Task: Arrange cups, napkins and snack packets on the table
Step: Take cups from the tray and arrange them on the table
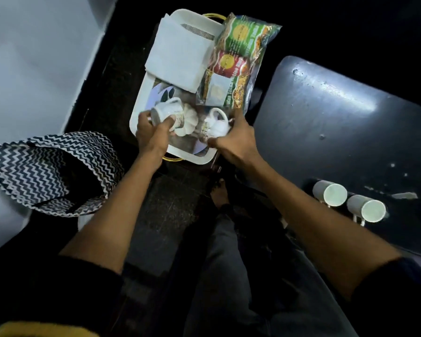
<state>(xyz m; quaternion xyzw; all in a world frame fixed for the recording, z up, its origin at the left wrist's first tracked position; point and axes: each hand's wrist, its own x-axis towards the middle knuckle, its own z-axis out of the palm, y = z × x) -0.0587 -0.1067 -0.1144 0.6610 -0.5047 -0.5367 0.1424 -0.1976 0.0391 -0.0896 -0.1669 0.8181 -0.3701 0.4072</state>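
- White and rectangular, the tray lay on a low dark stand, with gold handles showing at its near and far ends.
- At the tray's near end, the left hand had its fingers curled round a white ribbed cup, which was tipped on its side with its mouth toward the left.
- Just to the right, the right hand gripped a second white cup; the thumb and fingers were clamped round its body, and its handle pointed away from the person.
- The two cups were close together, with a narrow gap between them, both over the tray's near end.
- White folded napkins were stacked on the far half of the tray, beyond the cups and apart from both hands.
- Snack packets, green and red, lay along the tray's right edge, their near end just beside the right hand's forefinger.
- On the dark surface to the right, two plain white mugs stood side by side, well apart from the hands.
- A zigzag-patterned bag sat to the left of the tray.
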